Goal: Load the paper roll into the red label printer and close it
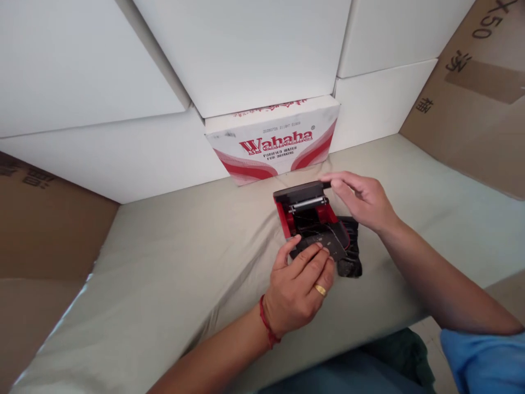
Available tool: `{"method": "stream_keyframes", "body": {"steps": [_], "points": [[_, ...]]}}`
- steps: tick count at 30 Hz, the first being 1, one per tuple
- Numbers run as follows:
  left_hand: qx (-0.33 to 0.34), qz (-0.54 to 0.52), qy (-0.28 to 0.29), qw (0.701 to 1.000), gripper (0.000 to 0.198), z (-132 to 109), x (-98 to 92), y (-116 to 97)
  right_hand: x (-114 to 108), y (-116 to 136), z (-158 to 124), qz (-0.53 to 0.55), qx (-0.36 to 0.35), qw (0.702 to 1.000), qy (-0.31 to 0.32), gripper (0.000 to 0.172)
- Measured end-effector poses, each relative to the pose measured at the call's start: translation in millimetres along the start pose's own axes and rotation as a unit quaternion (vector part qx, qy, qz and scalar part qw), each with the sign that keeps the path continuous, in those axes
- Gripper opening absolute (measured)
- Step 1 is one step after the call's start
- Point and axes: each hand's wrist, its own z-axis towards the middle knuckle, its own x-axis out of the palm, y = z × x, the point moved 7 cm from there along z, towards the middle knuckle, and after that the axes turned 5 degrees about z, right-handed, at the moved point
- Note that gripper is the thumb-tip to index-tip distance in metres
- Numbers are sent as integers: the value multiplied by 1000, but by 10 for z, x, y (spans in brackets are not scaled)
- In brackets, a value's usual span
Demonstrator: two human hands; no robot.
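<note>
left hand (pixel 301 285), thumb apart, rests on the red-black device (pixel 308 220) at six o'clock; right hand (pixel 368 203) touches its lid (pixel 298 191) at one, grip impossible to tell.

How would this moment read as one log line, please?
left hand: on near panel of red-black device | right hand: at raised lid | black bundle: beside device | water box: behind device

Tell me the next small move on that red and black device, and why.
Probably tilt the dark top part slightly back with the right hand, to show more inside. That hand is at the part's far right corner, the space below the silver roller is too dark to read, and the left hand, resting on the flecked front panel, could steady the device.
</note>
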Motion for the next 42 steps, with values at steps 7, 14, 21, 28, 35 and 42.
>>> {"method": "stream_keyframes", "body": {"steps": [7, 14, 21, 28, 35, 42], "points": [[-9, -6, -7, 1000, 17, 0, 3, 10, -16, 7, -509, -59, -112, 992, 16, 32], [-20, -8, 1, 1000, 16, 4, 23, 45, 124, -34, -677, -145, -127, 981, 22, 30], [-24, -12, -6, 1000, 19, 0, 23, 93, 174, -23, -680, -141, -122, 982, 6, 32], [-23, -8, -35, 999, 21, -9, -61, 46, 282, 8, -858, -107, -206, 972, -18, 35], [-255, -178, -181, 933, 49, -233, -71, 618, 337, 137, -1024, -54, -289, 955, -22, 31], [-500, -558, -125, 650, 67, -505, 626, 954, 279, 233, -961, -53, -318, 946, -12, 27]]}}
